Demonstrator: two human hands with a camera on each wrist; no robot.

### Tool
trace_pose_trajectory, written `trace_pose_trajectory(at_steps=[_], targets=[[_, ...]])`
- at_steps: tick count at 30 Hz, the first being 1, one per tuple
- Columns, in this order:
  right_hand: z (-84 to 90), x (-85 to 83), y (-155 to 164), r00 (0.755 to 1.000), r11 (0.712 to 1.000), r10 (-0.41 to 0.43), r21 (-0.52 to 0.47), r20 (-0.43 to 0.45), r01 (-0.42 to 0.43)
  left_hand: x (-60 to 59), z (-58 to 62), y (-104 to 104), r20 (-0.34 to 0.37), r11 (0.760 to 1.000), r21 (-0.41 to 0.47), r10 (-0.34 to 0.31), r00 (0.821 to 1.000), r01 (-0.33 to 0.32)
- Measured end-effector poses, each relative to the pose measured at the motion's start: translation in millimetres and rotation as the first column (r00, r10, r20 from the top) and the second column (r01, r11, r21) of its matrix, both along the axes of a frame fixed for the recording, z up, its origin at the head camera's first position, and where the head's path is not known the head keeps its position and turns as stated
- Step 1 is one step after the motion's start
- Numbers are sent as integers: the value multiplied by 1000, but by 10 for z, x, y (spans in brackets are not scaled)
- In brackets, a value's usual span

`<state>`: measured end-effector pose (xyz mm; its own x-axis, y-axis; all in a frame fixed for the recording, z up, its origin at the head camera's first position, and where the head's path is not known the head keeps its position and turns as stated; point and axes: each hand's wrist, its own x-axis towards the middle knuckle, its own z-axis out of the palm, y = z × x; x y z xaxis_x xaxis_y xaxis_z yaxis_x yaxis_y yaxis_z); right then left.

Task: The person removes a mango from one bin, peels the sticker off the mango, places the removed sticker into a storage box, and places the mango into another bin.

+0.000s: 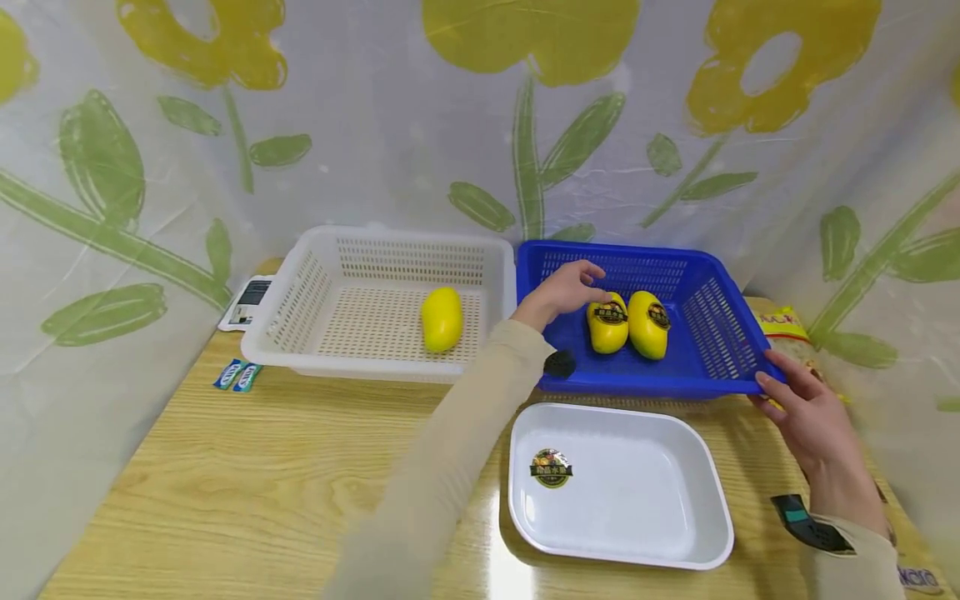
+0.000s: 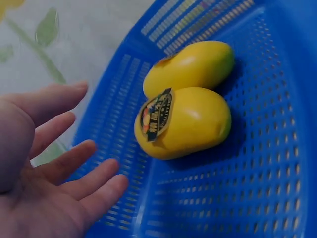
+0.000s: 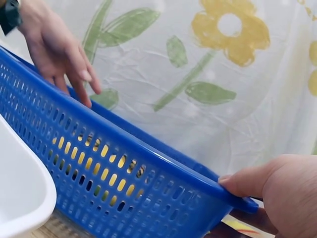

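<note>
A blue basket holds two yellow mangoes, each with a dark sticker: the left mango and the right mango. My left hand reaches into it with relaxed fingers, just left of the nearer mango and holding nothing. In the left wrist view the open left hand faces the stickered mango, with the other mango behind it. My right hand pinches the basket's near right corner. The right wrist view shows that right hand with its thumb on the blue basket rim.
A white basket left of the blue one holds one bare mango. A white tray with one peeled sticker lies in front. Small packets, a scale and a snack bag lie on the wooden table.
</note>
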<state>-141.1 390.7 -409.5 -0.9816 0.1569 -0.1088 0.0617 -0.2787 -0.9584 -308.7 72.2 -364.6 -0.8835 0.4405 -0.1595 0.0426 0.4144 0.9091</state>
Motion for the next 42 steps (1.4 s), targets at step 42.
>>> trace_pose_trajectory(at_steps=[42], targets=[[22, 5, -27, 998, 994, -19, 112, 58, 12, -110, -371, 342, 145, 995, -92, -24, 989, 38]])
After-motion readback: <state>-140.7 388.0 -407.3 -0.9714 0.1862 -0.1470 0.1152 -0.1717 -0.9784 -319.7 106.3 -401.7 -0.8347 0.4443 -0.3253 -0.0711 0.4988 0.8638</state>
